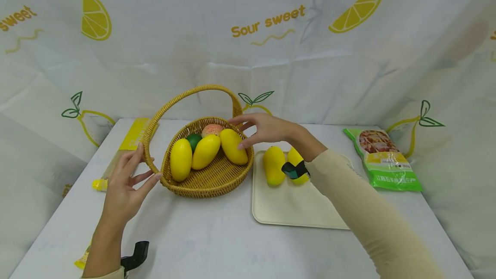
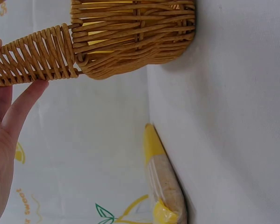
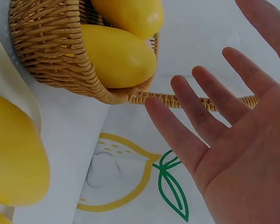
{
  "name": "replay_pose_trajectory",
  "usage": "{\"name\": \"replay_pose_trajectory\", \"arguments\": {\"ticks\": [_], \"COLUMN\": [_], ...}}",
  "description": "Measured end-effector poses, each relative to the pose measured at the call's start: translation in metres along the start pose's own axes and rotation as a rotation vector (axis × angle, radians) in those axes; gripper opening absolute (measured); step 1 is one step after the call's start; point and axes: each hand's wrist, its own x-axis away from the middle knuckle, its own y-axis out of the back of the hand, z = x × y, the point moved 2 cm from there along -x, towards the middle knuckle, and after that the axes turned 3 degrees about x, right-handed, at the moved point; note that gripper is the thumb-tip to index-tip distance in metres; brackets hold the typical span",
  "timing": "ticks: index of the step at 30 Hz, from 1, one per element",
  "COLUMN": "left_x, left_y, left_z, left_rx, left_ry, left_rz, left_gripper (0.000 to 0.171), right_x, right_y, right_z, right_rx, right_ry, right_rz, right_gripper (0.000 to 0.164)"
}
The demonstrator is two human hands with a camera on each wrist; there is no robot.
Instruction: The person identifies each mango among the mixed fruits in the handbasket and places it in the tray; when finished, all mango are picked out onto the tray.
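Observation:
A wicker basket (image 1: 211, 190) with a tall arched handle stands on the table. My left hand (image 1: 125, 180) holds the handle near its lower left end; in the left wrist view the fingers lie at the woven handle (image 2: 34, 58). Three yellow mangoes (image 1: 181, 159) lie in the basket, with a dark green fruit (image 1: 193, 141) and a pinkish-orange fruit (image 1: 212, 130) behind. Over the basket's right rim is my right hand (image 1: 267, 128), beside the rightmost mango (image 3: 118, 56). Its fingers are spread, with nothing between them in the right wrist view.
Right of the basket, a cream tray (image 1: 298, 210) bears two more mangoes (image 1: 274, 166), one partly behind the right wrist. A green food bag (image 1: 383, 158) lies at the far right. Behind the left hand lies a yellow-and-clear packet (image 1: 131, 139). A printed curtain (image 1: 174, 55) hangs behind.

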Motion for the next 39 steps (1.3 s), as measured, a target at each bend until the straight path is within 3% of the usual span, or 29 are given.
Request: {"name": "replay_pose_trajectory", "arguments": {"ticks": [13, 24, 39], "left_x": [0.0, -0.001, 0.0], "left_y": [-0.001, 0.0, -0.001], "left_z": [-0.002, 0.001, -0.002], "left_rx": [0.012, 0.012, 0.013], "left_ry": [0.009, -0.015, 0.018], "left_rz": [-0.001, 0.002, -0.001], "left_gripper": [0.102, 0.104, 0.103], "right_x": [-0.019, -0.028, -0.032], "right_y": [-0.008, -0.014, -0.02], "right_z": [-0.006, -0.006, 0.003], "right_rx": [-0.021, 0.039, 0.155], "right_ry": [-0.033, -0.059, -0.112], "right_rz": [0.018, 0.048, 0.082], "right_gripper": [0.078, 0.075, 0.074]}}
